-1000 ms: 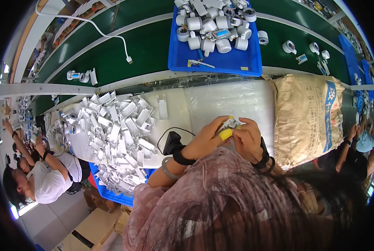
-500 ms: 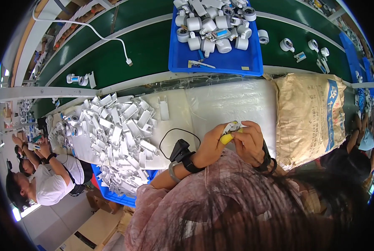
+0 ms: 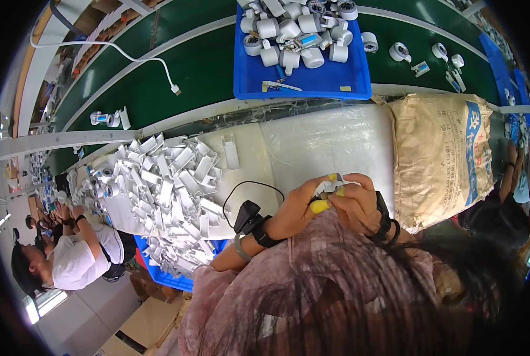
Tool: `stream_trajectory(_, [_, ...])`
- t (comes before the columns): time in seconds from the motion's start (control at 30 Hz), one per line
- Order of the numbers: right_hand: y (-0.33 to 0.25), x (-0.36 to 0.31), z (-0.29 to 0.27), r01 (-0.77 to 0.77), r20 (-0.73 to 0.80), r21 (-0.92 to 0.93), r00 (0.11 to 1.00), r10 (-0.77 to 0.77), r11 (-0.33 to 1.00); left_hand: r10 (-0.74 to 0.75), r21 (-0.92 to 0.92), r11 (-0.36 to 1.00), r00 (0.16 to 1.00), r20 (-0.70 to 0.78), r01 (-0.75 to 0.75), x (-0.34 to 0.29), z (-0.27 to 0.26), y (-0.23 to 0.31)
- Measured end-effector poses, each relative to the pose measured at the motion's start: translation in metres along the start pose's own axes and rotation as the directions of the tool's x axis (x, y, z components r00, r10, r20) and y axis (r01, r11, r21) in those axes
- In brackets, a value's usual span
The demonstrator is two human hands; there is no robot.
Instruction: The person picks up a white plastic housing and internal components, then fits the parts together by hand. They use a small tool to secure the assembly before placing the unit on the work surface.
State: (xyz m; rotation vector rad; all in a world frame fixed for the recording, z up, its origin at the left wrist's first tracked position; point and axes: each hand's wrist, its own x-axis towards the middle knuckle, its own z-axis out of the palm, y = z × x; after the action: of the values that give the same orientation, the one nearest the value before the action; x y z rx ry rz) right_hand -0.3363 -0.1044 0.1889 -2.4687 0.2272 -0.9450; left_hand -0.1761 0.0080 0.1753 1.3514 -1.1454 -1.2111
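Close in front of my chest, my left hand (image 3: 300,204) and my right hand (image 3: 358,206) meet around a small white plastic part (image 3: 326,187). Fingers of both hands are closed on it, and they hide much of its shape. Yellow coverings (image 3: 319,206) show at several fingertips. Left of my hands, a large heap of white plastic channel-shaped pieces (image 3: 176,184) spreads over the bench, and one such piece (image 3: 230,153) lies apart from it. A black device is strapped at my left wrist, with a thin black cable looping beside it.
Ahead, a blue tray (image 3: 303,89) holds white round lamp-like housings on the green conveyor (image 3: 202,77). A brown paper sack (image 3: 434,160) lies at the right of the plastic-covered bench (image 3: 330,142). A white cable (image 3: 128,56) hangs at left. Another blue bin (image 3: 170,280) sits below the heap; co-workers flank me.
My fingers have shifted around the white part, and yellow now shows at more fingertips. The view has tilted slightly. The co-worker at left has moved their hands.
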Motion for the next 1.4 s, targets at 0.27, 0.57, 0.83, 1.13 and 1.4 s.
stream_trajectory(0.27, [-0.002,-0.002,-0.001,0.024,-0.015,-0.036,1.0,-0.025,0.999,0.007,0.004,1.0,1.0,0.002,-0.007,0.0,0.003,0.011])
stream_trajectory(0.57, [-0.003,-0.004,-0.003,0.03,-0.014,-0.058,0.999,-0.031,0.998,-0.029,-0.079,0.996,1.0,0.009,0.03,-0.002,0.008,0.001])
stream_trajectory(0.83, [-0.009,-0.003,-0.004,0.016,0.028,-0.111,1.0,-0.013,0.994,0.115,0.025,0.993,0.991,-0.075,-0.113,-0.004,0.011,0.0])
stream_trajectory(1.13, [-0.008,0.002,-0.002,0.021,0.014,-0.109,1.0,-0.02,0.994,0.084,0.042,0.996,0.993,-0.086,-0.08,-0.003,0.008,0.004])
stream_trajectory(1.4, [0.0,-0.001,0.014,-0.043,0.004,-0.109,0.999,0.044,0.993,0.183,0.213,0.965,0.976,-0.116,-0.156,0.003,0.005,-0.002])
